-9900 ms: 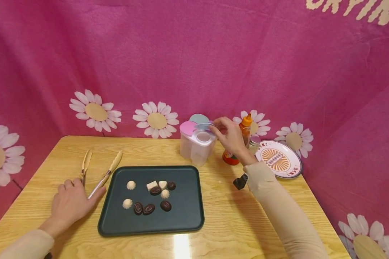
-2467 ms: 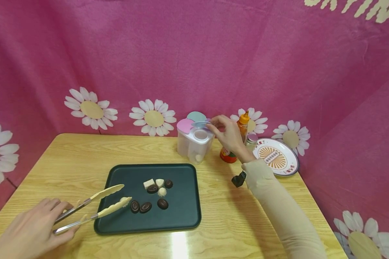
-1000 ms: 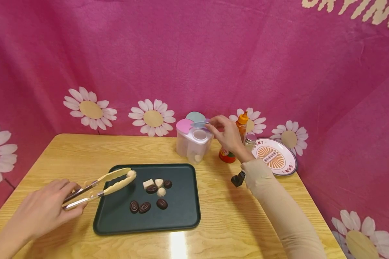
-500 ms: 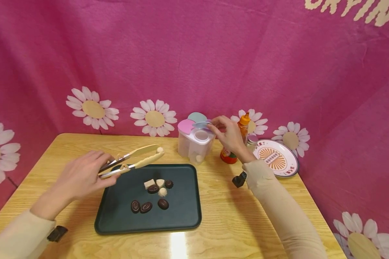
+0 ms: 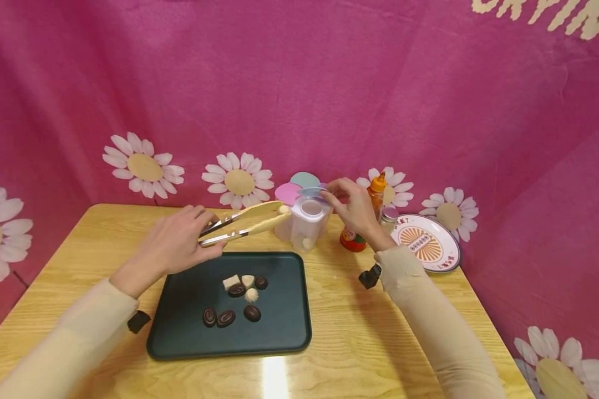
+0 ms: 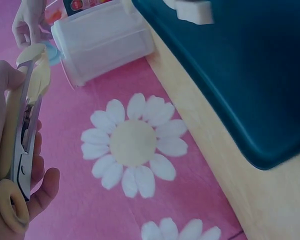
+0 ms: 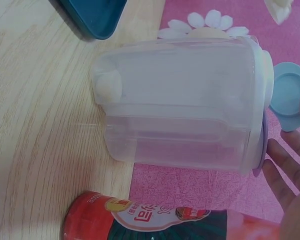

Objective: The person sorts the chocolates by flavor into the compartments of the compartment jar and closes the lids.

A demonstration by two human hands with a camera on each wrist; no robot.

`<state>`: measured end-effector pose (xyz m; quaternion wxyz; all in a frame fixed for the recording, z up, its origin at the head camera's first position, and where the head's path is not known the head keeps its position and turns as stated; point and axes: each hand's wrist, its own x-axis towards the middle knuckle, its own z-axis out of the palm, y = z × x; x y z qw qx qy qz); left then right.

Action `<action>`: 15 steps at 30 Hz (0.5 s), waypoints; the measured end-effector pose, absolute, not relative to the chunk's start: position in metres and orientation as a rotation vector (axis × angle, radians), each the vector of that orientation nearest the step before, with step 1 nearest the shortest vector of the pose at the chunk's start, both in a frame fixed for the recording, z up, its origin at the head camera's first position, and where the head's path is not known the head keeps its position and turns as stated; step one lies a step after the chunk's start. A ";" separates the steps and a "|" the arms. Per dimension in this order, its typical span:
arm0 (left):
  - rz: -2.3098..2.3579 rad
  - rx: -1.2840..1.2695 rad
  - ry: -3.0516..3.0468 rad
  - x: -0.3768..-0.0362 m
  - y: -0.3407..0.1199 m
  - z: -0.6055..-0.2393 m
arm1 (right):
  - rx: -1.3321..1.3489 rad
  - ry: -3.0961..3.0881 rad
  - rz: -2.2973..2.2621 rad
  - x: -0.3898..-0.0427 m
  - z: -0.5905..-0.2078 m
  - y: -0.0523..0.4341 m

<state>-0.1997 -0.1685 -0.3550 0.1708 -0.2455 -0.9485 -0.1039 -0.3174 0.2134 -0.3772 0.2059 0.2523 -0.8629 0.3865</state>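
Note:
My left hand (image 5: 179,238) grips a pair of tongs (image 5: 262,209) with cream tips. Between those tips sits a small white chocolate (image 5: 283,210), just left of and above the round opening of a clear storage container (image 5: 306,230). The container has petal-shaped flip lids. With thumb and finger, my right hand (image 5: 354,208) pinches the raised blue lid (image 7: 289,92). One white piece (image 7: 109,86) lies at the bottom of the container. Several dark and white chocolates (image 5: 252,313) remain on a dark green tray (image 5: 279,332).
A red sauce bottle (image 5: 351,239) with an orange nozzle stands right of the container, partly behind my right hand. Beside it are a small pink-capped jar (image 5: 389,216) and a patterned plate (image 5: 446,244) leaning against the pink cloth backdrop (image 5: 299,100).
The left hand took up the tongs; a white chocolate appeared in the container. A second one has been lifted off the tray and carried right to the container. The right hand stays at the lid.

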 end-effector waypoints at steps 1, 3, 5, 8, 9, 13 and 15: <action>-0.294 -0.709 -2.695 -0.202 -0.165 -0.353 | 0.701 -2.407 1.078 -0.318 -0.377 0.213; -0.284 -0.731 -2.692 -0.208 -0.158 -0.350 | 0.693 -2.415 1.075 -0.317 -0.377 0.213; -0.285 -0.754 -2.687 -0.214 -0.152 -0.348 | 0.682 -2.425 1.071 -0.317 -0.376 0.214; -0.300 -0.786 -2.677 -0.221 -0.144 -0.347 | 0.677 -2.433 1.073 -0.316 -0.376 0.213; -0.303 -0.794 -2.675 -0.224 -0.141 -0.346 | 0.677 -2.434 1.075 -0.316 -0.376 0.213; -0.306 -0.815 -2.668 -0.231 -0.131 -0.346 | 0.681 -2.432 1.073 -0.316 -0.377 0.212; -0.299 -0.824 -2.669 -0.234 -0.127 -0.346 | 0.681 -2.429 1.069 -0.316 -0.377 0.211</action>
